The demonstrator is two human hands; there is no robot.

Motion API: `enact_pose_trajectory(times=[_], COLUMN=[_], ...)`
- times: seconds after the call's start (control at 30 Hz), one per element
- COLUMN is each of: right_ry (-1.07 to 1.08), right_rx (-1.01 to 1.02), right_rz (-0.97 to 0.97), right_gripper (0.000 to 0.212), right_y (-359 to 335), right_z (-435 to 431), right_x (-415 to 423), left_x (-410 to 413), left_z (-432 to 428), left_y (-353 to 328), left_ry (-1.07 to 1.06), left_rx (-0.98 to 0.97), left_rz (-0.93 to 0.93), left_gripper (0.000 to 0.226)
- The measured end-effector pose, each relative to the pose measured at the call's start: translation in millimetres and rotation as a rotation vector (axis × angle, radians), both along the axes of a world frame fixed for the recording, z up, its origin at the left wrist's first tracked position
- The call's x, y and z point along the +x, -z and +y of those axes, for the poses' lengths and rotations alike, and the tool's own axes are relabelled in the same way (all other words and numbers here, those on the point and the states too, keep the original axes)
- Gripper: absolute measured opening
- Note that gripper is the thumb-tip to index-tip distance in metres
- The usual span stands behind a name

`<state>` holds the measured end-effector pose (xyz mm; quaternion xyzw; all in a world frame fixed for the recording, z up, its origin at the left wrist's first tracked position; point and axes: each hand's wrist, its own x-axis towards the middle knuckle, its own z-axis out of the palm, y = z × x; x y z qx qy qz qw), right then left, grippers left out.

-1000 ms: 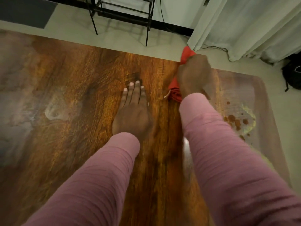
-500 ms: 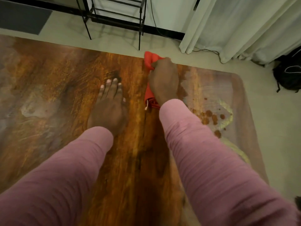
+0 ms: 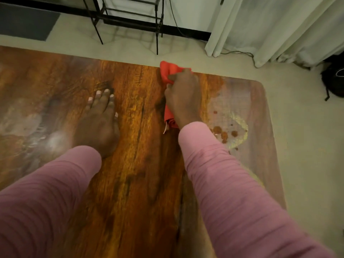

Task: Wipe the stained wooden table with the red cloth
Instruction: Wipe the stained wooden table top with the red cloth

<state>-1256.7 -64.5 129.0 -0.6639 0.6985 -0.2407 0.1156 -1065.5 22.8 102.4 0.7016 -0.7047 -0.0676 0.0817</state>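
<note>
A: Grip?
B: Right hand (image 3: 183, 98) curled round red cloth (image 3: 170, 71), bunched at the table (image 3: 139, 183) far edge, 12 o'clock. Left hand (image 3: 100, 123) flat, fingers straight.
A: Tip?
B: Press firmly, sweep toward 4 o'clock onto brown spots (image 3: 225, 134).
A: Counts?
B: One cloth, two hands, roughly six spots.

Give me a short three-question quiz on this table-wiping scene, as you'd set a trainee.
1. True or false: the left hand rests flat on the wooden table.
2. The right hand grips: A) a sponge, B) the red cloth, C) a brush.
3. Fill in: the brown stains lie to the ___ of the right hand.
Key: 1 true; 2 B; 3 right.
</note>
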Motion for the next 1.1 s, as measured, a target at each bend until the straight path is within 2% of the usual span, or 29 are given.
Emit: enact_pose_trajectory(times=[0.1, 0.2, 0.33, 0.47, 0.57, 0.63, 0.8, 0.9, 1.0, 1.1], right_ry=[-0.006, 0.142, 0.105, 0.219, 0.375, 0.41, 0.105, 0.009, 0.164, 0.352], right_rx=[0.005, -0.06, -0.013, 0.038, 0.043, 0.049, 0.087, 0.099, 0.112, 0.1], right_rz=[-0.021, -0.001, 0.073, 0.205, 0.107, 0.116, 0.116, 0.131, 0.174, 0.098], right_gripper=[0.027, 0.02, 0.024, 0.022, 0.019, 0.014, 0.024, 0.029, 0.02, 0.015], right_y=[4.5, 8.9, 7.5, -10.9, -15.8, -11.6, -1.7, -6.8, -18.6, -24.5], right_z=[-2.2, 0.8, 3.9, 8.8, 5.8, 1.0, 9.2, 16.3, 22.8, 28.1], right_x=[-6.4, -9.7, -31.4, -97.8, -115.0, -100.8, -53.7, -65.8, -102.6, -114.7], left_x=[-12.1, -64.3, -133.4, -142.2, -141.7, -143.3, -141.3, -139.8, -139.2, -141.4], left_z=[-3.2, -22.5, -55.6, -65.7, -63.0, -64.3, -65.7, -64.9, -63.3, -61.8], left_y=[-0.9, -4.9, -3.7, 6.3, 9.4, 9.2, 8.3, 6.8, 8.0, 7.8], left_ry=[0.01, 0.003, 0.169, 0.197, 0.197, 0.213, 0.223, 0.23, 0.222, 0.222], left_rx=[-0.056, -0.086, -0.067, -0.049, -0.058, -0.056, -0.036, -0.051, -0.064, -0.073], left_rz=[-0.068, 0.041, 0.075, 0.112, 0.161, 0.185, 0.264, 0.28, 0.265, 0.263], left_gripper=[0.051, 0.05, 0.054, 0.052, 0.051, 0.051, 0.051, 0.051, 0.05, 0.05])
